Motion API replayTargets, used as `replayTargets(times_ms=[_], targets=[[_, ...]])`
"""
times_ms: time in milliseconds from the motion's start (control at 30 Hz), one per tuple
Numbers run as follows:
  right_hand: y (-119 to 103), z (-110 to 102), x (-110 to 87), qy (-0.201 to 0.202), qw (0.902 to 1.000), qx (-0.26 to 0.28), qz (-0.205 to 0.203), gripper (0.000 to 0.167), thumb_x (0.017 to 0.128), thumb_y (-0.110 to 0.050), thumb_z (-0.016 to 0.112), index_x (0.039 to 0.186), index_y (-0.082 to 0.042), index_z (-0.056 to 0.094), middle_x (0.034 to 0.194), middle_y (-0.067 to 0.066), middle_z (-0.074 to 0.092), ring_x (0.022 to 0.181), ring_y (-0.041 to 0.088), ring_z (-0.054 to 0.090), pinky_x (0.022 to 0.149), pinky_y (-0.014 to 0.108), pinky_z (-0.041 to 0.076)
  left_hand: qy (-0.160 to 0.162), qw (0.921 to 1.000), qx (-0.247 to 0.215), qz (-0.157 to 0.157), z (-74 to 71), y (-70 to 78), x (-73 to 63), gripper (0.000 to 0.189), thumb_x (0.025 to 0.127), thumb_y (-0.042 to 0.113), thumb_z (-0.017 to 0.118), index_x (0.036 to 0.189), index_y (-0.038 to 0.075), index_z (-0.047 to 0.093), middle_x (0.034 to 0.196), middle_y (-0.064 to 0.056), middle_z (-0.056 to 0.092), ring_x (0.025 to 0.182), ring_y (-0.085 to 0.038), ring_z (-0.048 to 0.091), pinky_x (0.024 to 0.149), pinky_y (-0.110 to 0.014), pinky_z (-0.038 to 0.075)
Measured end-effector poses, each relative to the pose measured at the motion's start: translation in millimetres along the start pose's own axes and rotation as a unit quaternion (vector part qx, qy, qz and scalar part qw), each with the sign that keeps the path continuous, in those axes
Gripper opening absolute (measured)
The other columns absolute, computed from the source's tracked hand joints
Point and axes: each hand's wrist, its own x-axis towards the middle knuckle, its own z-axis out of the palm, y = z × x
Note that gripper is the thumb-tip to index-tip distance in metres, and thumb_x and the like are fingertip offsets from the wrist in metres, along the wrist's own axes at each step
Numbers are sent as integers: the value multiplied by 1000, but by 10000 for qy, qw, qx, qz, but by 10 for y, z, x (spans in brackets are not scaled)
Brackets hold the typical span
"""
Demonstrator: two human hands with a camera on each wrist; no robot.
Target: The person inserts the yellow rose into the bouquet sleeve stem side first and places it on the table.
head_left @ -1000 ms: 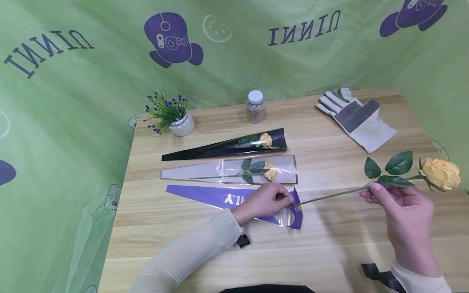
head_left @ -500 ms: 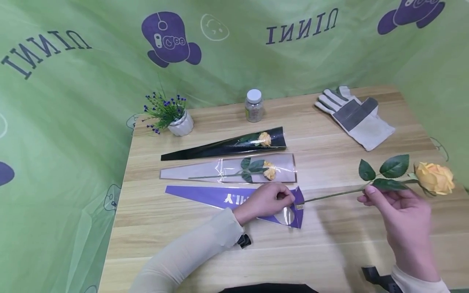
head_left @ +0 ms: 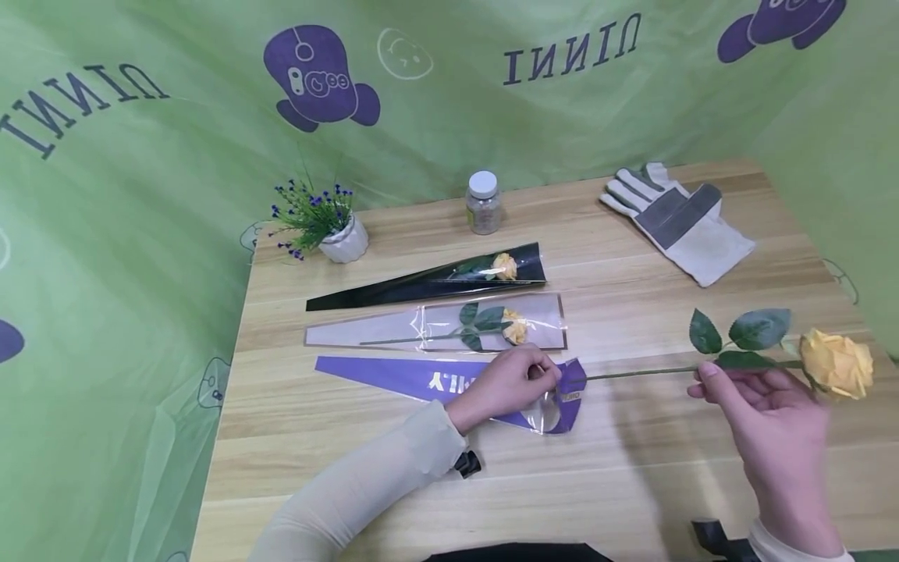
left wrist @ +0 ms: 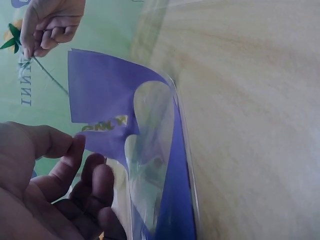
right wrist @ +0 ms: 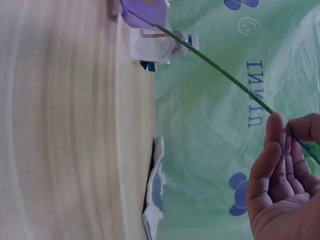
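My left hand point(head_left: 506, 390) pinches the upper film at the wide mouth of a purple flower sleeve point(head_left: 393, 373) lying on the table. The left wrist view shows thumb and forefinger at the sleeve's edge point(left wrist: 95, 82), its mouth gaping around a clear window. Off to the right, my right hand point(head_left: 783, 445) pinches the stem of a yellow artificial rose point(head_left: 837, 364) just below its leaves. The bloom points right, and the long green stem point(right wrist: 215, 65) runs left into the sleeve's mouth. Its lower tip shows faintly through the purple film in the right wrist view.
Above the purple sleeve lie a clear-fronted pale sleeve point(head_left: 379, 334) and a black sleeve point(head_left: 379, 293), each with a yellow rose inside. Farther back stand a potted plant point(head_left: 346, 240) and a white-capped jar point(head_left: 484, 204). Work gloves point(head_left: 684, 226) lie at back right.
The stem's lower end has gone from the sleeve's front edge into its mouth. My right hand has levelled the rose's stem. The left hand keeps its pinch, and the sleeve's mouth has bulged wider.
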Motion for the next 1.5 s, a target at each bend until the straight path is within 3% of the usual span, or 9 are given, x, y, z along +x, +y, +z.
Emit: replayTargets(times_ms=[133, 267, 367, 533, 633, 833, 1100, 1433, 1500], targets=[[55, -8, 27, -479, 9987, -192, 59, 29, 86, 18, 70, 113, 16, 59, 88, 15, 73, 64, 21, 71, 65, 26, 57, 34, 9999, -104, -20, 12, 19, -10, 13, 99, 22, 65, 100, 15, 76, 94, 13, 62, 80, 1, 58, 73, -18, 48], [182, -14, 66, -681, 9976, 76, 93, 24, 88, 18, 67, 111, 18, 60, 88, 15, 74, 66, 22, 72, 65, 27, 57, 51, 9997, -239, 61, 27, 18, -9, 12, 99, 20, 65, 99, 13, 76, 94, 12, 61, 82, 1, 59, 75, -18, 48], [271, -4, 105, -557, 9975, 413, 115, 16, 91, 14, 66, 107, 18, 62, 91, 17, 74, 70, 22, 73, 67, 27, 58, 19, 9996, -240, 140, 29, 8, -3, 12, 99, 18, 65, 99, 12, 75, 93, 11, 61, 82, 1, 58, 76, -17, 48], [392, 46, 172, -25, 9940, 1092, 67, 3, 92, 15, 63, 94, 17, 62, 87, 21, 72, 66, 25, 72, 66, 28, 58, -132, 9994, -103, 299, 25, -15, 5, 10, 98, 16, 65, 99, 12, 75, 92, 11, 60, 83, 1, 56, 77, -14, 47], [448, 80, 188, 21, 9906, 1366, 1, 1, 92, 17, 61, 92, 18, 61, 84, 22, 71, 64, 26, 71, 64, 28, 58, -153, 9991, -69, 380, 28, -34, 9, 10, 99, 16, 65, 99, 12, 75, 93, 11, 60, 83, 2, 56, 77, -14, 47], [518, 119, 139, -339, 9935, 1082, 81, 5, 94, 15, 61, 98, 17, 63, 84, 19, 72, 64, 22, 70, 65, 26, 57, -3, 9990, -228, 377, 21, -53, 7, 11, 100, 17, 64, 101, 12, 74, 93, 11, 61, 83, 1, 57, 77, -15, 47], [564, 150, 129, -443, 9929, 1083, 194, 16, 95, 13, 60, 111, 11, 60, 87, 17, 72, 62, 20, 66, 62, 25, 55, 53, 9990, -253, 371, -7, -40, 2, 11, 100, 18, 64, 102, 13, 74, 93, 11, 61, 83, 0, 56, 77, -16, 47], [614, 160, 67, -862, 9931, 673, 411, 9, 98, 9, 59, 106, 6, 62, 89, 11, 72, 65, 16, 64, 64, 24, 54, 98, 9985, -159, 509, -19, -37, -2, 10, 100, 17, 65, 101, 12, 74, 92, 11, 61, 82, 1, 56, 76, -15, 47], [625, 155, 56, -993, 9910, 788, 438, 8, 101, 5, 56, 107, 5, 60, 91, 12, 73, 66, 17, 65, 66, 24, 55, 123, 9984, -132, 542, -20, -52, 1, 10, 100, 18, 65, 101, 12, 74, 92, 11, 61, 82, 1, 56, 77, -15, 47]])
